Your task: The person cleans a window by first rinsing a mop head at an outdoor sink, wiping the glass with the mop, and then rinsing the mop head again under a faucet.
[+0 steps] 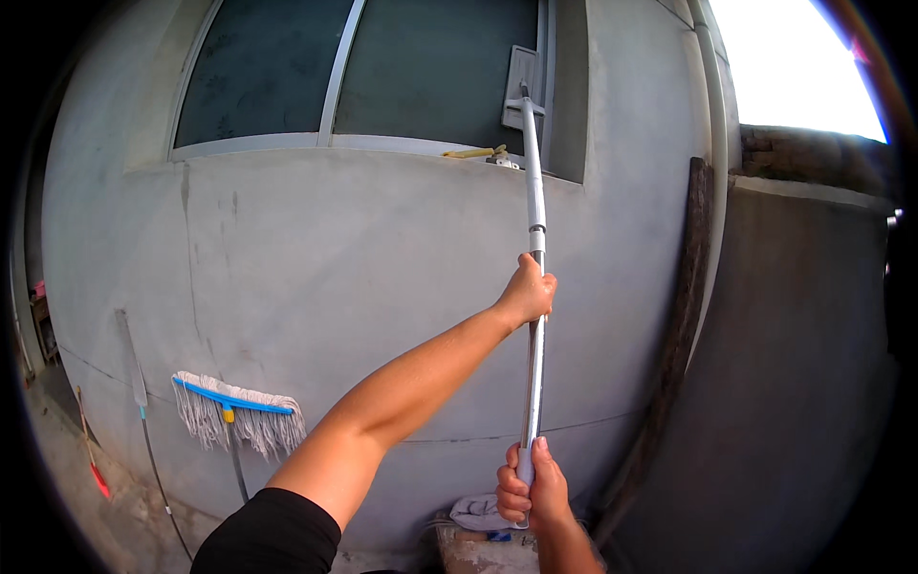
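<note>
A long-handled window squeegee mop (537,335) with a silver and white pole stands nearly upright before me. Its flat pale head (519,86) rests against the right-hand pane of the window (430,72), close to the frame. Around the middle of the pole my left hand (527,291) is closed. Lower down, my right hand (535,483) wraps the grip at the pole's bottom end, its thumb lying along the pole. The head's far side, against the glass, is hidden.
On the sill lies a yellow object (473,152). A string mop (234,407) with a blue bar leans on the grey wall at left, beside another thin pole (143,402). A grey cloth (478,513) lies low near my right hand. A dark wooden post (690,277) leans at right.
</note>
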`<state>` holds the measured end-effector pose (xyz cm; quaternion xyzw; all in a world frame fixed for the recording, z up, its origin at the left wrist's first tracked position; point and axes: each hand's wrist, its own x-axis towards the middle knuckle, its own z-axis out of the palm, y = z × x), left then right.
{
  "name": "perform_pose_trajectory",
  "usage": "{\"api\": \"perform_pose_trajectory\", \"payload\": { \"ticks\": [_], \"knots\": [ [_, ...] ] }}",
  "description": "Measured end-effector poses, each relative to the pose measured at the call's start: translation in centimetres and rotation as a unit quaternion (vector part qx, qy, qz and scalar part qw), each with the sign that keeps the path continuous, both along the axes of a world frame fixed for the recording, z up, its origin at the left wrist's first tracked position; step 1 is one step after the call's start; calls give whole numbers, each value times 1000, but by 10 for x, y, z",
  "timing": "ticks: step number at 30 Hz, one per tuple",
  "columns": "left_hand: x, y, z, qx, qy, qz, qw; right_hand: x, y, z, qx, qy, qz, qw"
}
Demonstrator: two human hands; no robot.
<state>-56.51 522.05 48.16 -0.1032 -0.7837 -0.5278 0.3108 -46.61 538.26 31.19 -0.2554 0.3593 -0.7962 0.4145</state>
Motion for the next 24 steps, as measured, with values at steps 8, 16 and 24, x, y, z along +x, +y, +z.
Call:
{"api": "perform_pose_trajectory", "payload": {
  "ticks": [8,16,24],
  "knots": [
    [32,13,-35,-7,-35,-40,999,46,2,-36,55,-56,-36,996],
    [-8,-15,42,82,-7,-66,994,-1,-14,45,-21,10,20,1000],
    [-17,-36,125,145,51,-184,971,-100,-84,218,-10,154,-54,987]
  ]
}}
